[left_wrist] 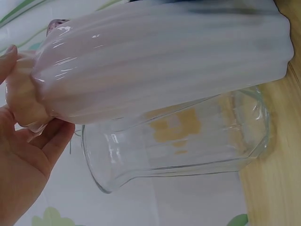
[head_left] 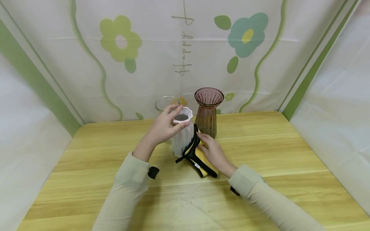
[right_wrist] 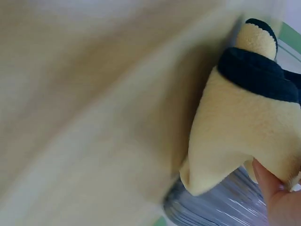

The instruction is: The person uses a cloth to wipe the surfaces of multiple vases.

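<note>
A white ribbed vase (head_left: pixel 180 141) with a scalloped rim stands on the table, leaning slightly. My left hand (head_left: pixel 164 128) grips it at the neck, thumb and fingers on opposite sides of the rim; the left wrist view shows this vase (left_wrist: pixel 155 66) from the side. With my right hand (head_left: pixel 214 153) I pinch a yellow fleecy cloth (head_left: pixel 201 155) that has black trim, black straps and a small white label. That cloth (right_wrist: pixel 244 122) hangs in folds, overlapping the lower right side of the white vase in the head view. The right fingertips are partly hidden by it.
Right behind the cloth stands a tall purple-brown glass vase (head_left: pixel 207 118) with a flared rim. A clear glass vase (left_wrist: pixel 188 150) is behind the white one, mostly hidden in the head view. A floral curtain (head_left: pixel 162 57) closes off the wooden table's (head_left: pixel 101 166) back.
</note>
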`<action>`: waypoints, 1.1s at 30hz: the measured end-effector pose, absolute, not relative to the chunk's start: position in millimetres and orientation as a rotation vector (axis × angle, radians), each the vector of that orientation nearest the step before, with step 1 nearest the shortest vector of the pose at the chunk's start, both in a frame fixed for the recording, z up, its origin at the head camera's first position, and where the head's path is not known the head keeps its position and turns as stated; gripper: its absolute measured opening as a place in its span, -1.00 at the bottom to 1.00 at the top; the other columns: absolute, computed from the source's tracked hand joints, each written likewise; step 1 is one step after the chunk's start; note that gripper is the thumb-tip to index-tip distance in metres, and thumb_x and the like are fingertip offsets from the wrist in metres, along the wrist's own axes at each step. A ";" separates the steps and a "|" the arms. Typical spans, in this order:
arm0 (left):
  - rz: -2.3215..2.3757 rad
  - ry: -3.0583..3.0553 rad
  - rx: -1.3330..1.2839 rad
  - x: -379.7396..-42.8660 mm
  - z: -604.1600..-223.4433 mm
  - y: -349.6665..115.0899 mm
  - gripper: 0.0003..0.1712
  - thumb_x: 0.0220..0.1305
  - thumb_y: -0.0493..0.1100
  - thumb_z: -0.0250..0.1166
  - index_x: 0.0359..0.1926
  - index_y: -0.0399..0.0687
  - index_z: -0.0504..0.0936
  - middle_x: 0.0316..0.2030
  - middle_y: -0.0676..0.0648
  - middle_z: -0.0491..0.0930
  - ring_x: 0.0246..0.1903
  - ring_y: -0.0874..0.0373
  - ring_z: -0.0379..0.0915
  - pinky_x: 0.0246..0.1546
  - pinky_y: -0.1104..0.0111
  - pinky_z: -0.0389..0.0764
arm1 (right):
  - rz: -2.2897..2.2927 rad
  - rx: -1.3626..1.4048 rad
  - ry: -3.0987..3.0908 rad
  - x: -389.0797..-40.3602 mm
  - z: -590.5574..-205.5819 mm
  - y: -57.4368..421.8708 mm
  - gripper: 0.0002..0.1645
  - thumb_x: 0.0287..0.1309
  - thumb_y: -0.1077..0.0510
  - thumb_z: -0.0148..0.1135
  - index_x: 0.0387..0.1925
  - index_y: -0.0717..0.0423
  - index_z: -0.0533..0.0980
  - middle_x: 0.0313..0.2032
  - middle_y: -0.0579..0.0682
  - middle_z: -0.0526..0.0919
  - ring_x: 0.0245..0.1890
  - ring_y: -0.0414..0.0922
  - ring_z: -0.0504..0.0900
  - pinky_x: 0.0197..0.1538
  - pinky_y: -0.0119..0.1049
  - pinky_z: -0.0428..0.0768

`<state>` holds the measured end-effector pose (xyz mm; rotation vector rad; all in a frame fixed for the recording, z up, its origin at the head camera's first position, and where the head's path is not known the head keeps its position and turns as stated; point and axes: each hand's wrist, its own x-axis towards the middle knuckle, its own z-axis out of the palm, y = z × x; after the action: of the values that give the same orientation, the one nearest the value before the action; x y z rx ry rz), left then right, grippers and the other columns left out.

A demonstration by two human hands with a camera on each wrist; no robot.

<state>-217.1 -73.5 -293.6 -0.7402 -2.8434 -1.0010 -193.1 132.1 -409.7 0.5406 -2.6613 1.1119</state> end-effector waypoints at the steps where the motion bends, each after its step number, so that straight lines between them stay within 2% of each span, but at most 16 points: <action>1: -0.988 -2.844 -0.745 -216.7 -293.1 -73.9 -0.19 0.31 0.14 0.18 0.45 -0.06 0.14 0.43 -0.20 0.09 -0.07 -0.06 0.60 -0.10 0.20 0.66 | 1.134 0.540 -2.633 -193.5 -406.7 131.4 -0.39 0.16 0.27 0.25 0.26 0.22 0.39 0.21 0.24 0.48 0.19 0.16 0.50 0.21 0.00 0.51; 9: -0.991 -2.835 -0.846 -216.7 -292.2 -76.5 -0.25 0.39 0.06 0.10 0.46 -0.10 0.10 0.46 -0.17 0.03 -0.03 -0.08 0.56 -0.01 0.15 0.62 | 1.212 0.613 -2.379 -195.5 -377.0 126.6 -0.39 0.08 0.35 0.28 0.22 0.26 0.42 0.18 0.26 0.51 0.20 0.17 0.49 0.24 -0.02 0.48; 16: -1.115 -2.813 -0.882 -217.4 -299.5 -76.9 -0.25 0.41 0.05 0.05 0.48 -0.10 0.03 0.50 -0.12 -0.11 0.19 -0.13 0.39 0.11 0.13 0.56 | 1.203 0.627 -2.357 -194.0 -372.3 125.4 -0.36 0.08 0.35 0.29 0.24 0.26 0.40 0.19 0.25 0.49 0.20 0.15 0.49 0.21 -0.05 0.51; 21: -1.101 -2.802 -0.826 -218.0 -303.3 -75.3 -0.25 0.38 0.09 0.06 0.48 0.00 0.07 0.51 -0.07 -0.12 0.09 -0.04 0.48 0.04 0.19 0.60 | 1.207 0.615 -2.390 -193.6 -381.1 125.8 -0.37 0.10 0.34 0.27 0.25 0.28 0.38 0.19 0.25 0.49 0.19 0.14 0.51 0.20 -0.08 0.53; 25: -1.053 -2.811 -0.769 -217.8 -303.8 -73.5 -0.24 0.36 0.14 0.07 0.48 0.07 0.08 0.50 -0.15 -0.15 0.09 -0.06 0.46 0.01 0.17 0.61 | 1.196 0.600 -2.448 -191.5 -390.8 126.6 -0.38 0.14 0.32 0.26 0.26 0.27 0.38 0.20 0.23 0.49 0.18 0.14 0.52 0.20 -0.09 0.53; 28: -1.011 -2.795 -0.750 -217.7 -303.7 -71.8 -0.23 0.34 0.16 0.09 0.46 0.03 0.12 0.47 -0.24 -0.10 0.20 -0.14 0.34 0.06 0.11 0.58 | 1.163 0.575 -2.513 -190.6 -399.2 127.4 -0.39 0.15 0.29 0.25 0.26 0.24 0.38 0.20 0.23 0.49 0.17 0.14 0.53 0.18 -0.08 0.54; 31: -0.940 -2.766 -0.750 -217.1 -304.1 -70.9 -0.25 0.35 0.15 0.11 0.44 -0.03 0.16 0.43 -0.27 0.02 0.31 -0.19 0.15 0.18 -0.01 0.46 | 1.117 0.539 -2.603 -190.0 -406.9 127.9 -0.40 0.17 0.27 0.24 0.27 0.22 0.38 0.20 0.24 0.48 0.16 0.15 0.53 0.17 -0.05 0.55; 33: -0.882 -2.749 -0.750 -217.1 -304.6 -70.6 -0.26 0.35 0.14 0.11 0.43 -0.06 0.19 0.40 -0.27 0.10 0.33 -0.20 0.12 0.24 -0.07 0.38 | 1.081 0.523 -2.654 -190.6 -411.8 127.8 -0.40 0.17 0.25 0.24 0.27 0.21 0.38 0.19 0.24 0.49 0.15 0.15 0.54 0.15 -0.04 0.56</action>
<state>-217.1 -70.6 -304.6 -0.7502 -2.7490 -0.8818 -190.6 127.8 -411.8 0.5234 -2.6537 1.0807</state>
